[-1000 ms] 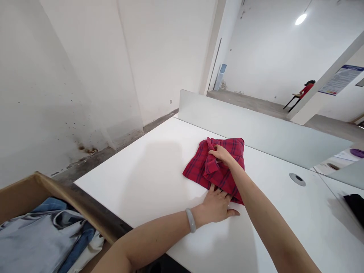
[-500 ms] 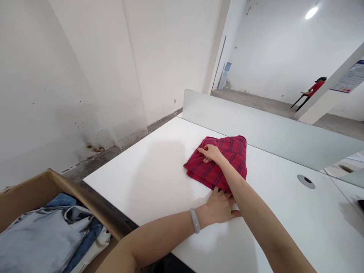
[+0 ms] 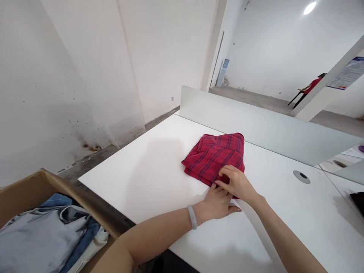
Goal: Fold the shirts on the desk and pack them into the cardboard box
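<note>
"Head camera — what's changed with your 2 hands?"
"My right hand (image 3: 229, 181) has come back to the near edge of the red plaid cloth (image 3: 216, 153); I can't tell whether it pinches fabric. My left hand (image 3: 217, 203) is spread there, palm down."
"And the cloth?"
"Folded on the white table (image 3: 156, 170) — its bunched top now flat, so it looks neater to me."

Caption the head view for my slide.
Left grip and right grip at the near edge of folded red plaid cloth on a white table, a box of clothes alongside.
</note>
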The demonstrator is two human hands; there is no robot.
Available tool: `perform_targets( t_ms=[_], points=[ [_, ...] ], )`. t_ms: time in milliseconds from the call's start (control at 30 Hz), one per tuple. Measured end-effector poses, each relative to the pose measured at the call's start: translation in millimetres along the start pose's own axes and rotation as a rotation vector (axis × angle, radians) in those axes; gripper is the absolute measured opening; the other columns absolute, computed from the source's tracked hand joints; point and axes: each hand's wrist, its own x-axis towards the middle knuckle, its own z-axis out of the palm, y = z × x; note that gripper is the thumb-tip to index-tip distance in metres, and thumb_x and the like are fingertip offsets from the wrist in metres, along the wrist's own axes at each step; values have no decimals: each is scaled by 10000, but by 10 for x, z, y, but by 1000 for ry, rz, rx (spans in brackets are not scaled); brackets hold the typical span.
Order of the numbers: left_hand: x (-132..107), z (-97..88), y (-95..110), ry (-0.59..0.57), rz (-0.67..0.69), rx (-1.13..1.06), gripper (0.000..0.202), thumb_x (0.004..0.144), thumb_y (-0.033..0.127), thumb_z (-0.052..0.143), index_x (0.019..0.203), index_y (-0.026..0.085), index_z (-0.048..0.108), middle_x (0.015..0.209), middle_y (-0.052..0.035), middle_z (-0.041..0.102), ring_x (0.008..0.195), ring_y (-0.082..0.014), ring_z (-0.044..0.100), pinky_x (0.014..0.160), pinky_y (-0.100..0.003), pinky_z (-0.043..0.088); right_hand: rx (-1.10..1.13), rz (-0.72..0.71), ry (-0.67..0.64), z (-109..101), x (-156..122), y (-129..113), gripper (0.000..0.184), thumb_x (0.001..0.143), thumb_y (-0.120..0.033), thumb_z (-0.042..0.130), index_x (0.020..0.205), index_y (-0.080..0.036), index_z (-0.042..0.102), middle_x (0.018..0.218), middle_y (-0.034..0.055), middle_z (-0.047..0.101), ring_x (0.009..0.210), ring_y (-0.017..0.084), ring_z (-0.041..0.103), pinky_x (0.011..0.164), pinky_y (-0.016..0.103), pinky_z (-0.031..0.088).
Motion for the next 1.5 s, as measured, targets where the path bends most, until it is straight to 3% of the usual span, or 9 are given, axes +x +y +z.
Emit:
perform_targets(
  t_ms=[133,267,433,533,667,867,1033,1233,1500],
  points=[
    [20,29,-5,-13,6,20,574,915,645,380,1036,172,682,1073,-93,711,1116,-269,579,1001,-438,320,-105,-18,123,46,-511,147,51,819,-220,593,858,-202,568,936,78,614,829,212,557,741,369,459],
    [26,0,-2,-23,15,15,566,917,635,388,1167,177,605,1159,-81,678,1147,-259,561,1024,-435,306,-132,73,277,179,-734,267,89,819,-176,544,905,-195,555,944,85,583,834,216,558,735,363,476],
    [-174,-199,-156,18,18,106,644,927,614,381,1373,155,441,1354,-125,556,1243,-293,486,1084,-465,245,-78,120,263,165,-902,364,175,859,-125,428,944,-204,559,888,57,566,699,159,549,612,287,466],
    [-391,-335,-329,22,-63,207,664,928,618,362,1380,137,439,1417,-149,489,1297,-320,433,1103,-490,230,-123,151,294,95,-1065,441,204,860,-127,425,981,-215,563,920,62,575,726,169,558,618,292,463],
    [-594,-423,-455,-6,-191,290,674,928,627,338,1352,119,469,1381,-169,514,1300,-322,441,1120,-492,233,-204,169,272,65,-1239,508,187,861,-121,426,947,-210,567,925,63,583,750,176,557,597,290,438],
    [-636,-387,-452,11,-198,298,700,942,611,313,1395,89,420,1441,-192,448,1346,-326,399,1125,-486,263,-310,222,202,92,-1300,499,169,858,-122,430,907,-191,577,900,51,592,732,167,531,605,293,408],
    [-638,-341,-485,55,-168,282,682,946,594,330,1365,67,444,1378,-199,513,1309,-320,447,1120,-496,281,-332,286,230,115,-1366,488,134,850,-125,468,904,-185,575,889,29,592,699,149,528,580,277,389],
    [-644,-328,-501,81,-155,271,632,952,573,339,1319,79,485,1364,-202,523,1330,-324,426,1113,-501,297,-410,205,316,150,-1317,386,205,862,-148,522,1051,-150,601,939,76,598,808,201,542,710,332,426],
    [-640,-290,-532,105,-150,222,656,953,586,306,1346,78,439,1384,-219,496,1305,-339,449,1082,-537,327,-350,131,322,86,-1354,433,193,901,-80,453,918,-164,626,875,57,600,777,174,543,755,340,420]
  ],
)
